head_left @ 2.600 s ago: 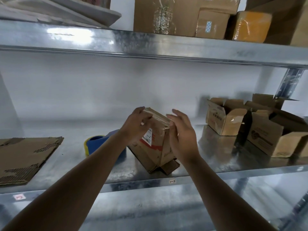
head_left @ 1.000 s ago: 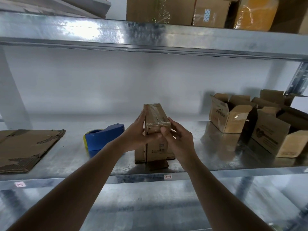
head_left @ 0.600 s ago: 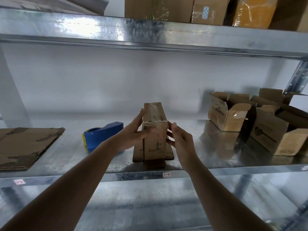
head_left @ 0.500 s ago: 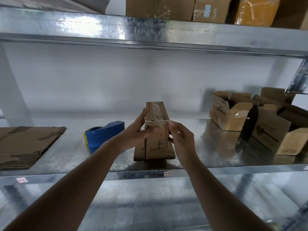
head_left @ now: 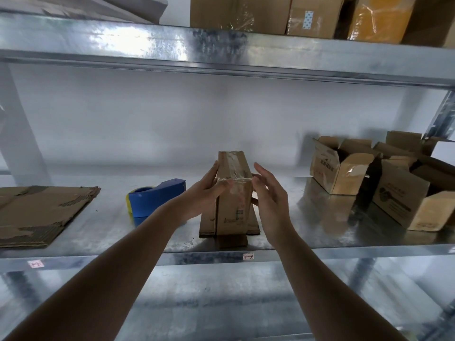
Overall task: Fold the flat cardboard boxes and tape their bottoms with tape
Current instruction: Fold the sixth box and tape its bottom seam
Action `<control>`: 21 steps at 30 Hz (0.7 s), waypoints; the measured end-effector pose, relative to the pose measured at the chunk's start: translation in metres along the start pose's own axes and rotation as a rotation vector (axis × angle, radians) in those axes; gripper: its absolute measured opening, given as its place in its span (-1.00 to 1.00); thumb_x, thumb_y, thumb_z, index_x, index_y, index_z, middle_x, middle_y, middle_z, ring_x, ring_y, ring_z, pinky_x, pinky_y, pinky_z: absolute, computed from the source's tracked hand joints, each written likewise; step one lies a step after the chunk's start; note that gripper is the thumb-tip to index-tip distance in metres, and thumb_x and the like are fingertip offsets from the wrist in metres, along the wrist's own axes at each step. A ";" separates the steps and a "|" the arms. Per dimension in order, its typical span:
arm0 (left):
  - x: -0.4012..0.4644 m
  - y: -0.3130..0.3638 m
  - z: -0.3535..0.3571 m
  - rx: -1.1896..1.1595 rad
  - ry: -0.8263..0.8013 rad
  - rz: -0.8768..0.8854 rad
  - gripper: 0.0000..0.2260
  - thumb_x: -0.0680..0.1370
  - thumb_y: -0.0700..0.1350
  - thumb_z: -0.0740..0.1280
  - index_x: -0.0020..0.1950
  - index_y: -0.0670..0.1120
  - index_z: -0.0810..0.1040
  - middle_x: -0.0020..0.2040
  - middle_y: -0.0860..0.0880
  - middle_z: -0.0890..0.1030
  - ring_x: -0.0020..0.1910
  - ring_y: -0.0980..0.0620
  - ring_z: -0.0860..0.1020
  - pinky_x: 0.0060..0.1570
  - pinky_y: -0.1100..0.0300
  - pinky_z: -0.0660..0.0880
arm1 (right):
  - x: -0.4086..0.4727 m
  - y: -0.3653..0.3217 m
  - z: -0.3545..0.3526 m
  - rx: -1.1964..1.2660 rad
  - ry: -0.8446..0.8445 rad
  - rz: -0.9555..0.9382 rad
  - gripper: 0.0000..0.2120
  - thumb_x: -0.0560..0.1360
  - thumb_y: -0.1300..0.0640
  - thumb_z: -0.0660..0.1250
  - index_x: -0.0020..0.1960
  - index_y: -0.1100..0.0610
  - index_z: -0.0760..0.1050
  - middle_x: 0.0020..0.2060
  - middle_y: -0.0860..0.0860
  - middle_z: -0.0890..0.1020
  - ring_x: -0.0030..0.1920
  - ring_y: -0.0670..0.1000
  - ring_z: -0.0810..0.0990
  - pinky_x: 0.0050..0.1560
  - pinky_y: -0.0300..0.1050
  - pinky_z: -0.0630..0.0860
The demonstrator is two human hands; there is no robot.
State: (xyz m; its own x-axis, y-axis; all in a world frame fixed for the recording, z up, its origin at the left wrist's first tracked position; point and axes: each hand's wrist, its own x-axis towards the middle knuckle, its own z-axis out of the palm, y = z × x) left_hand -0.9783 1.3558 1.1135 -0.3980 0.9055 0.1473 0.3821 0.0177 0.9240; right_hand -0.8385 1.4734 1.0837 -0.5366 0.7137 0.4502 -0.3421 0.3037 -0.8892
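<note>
Small cardboard box (head_left: 231, 193) stands taped-bottom-up at shelf (head_left: 98, 225) front; left hand (head_left: 209, 190) presses tape, fingers straight; right hand (head_left: 268, 193) spread beside. Weak pressing may lift tape; box could tip.

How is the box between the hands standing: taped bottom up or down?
Bottom up. The box stands on its open flaps, and clear tape crosses its upper face.
</note>
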 end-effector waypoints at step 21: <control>0.003 0.011 0.002 -0.091 0.084 -0.014 -0.59 0.75 0.03 0.13 0.61 0.13 0.21 0.41 0.23 0.43 0.28 0.28 0.48 0.26 0.28 0.40 | 0.006 -0.039 0.029 -0.441 0.095 0.106 -0.49 0.60 -0.19 0.35 0.48 -0.03 0.42 0.33 -0.07 0.51 0.17 -0.08 0.58 0.22 -0.04 0.61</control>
State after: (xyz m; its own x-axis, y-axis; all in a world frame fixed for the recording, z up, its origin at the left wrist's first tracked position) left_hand -0.9738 1.3596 1.1237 -0.4731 0.8664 0.1597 0.3005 -0.0117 0.9537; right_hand -0.8505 1.4475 1.1237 -0.4705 0.8037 0.3642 0.0827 0.4511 -0.8886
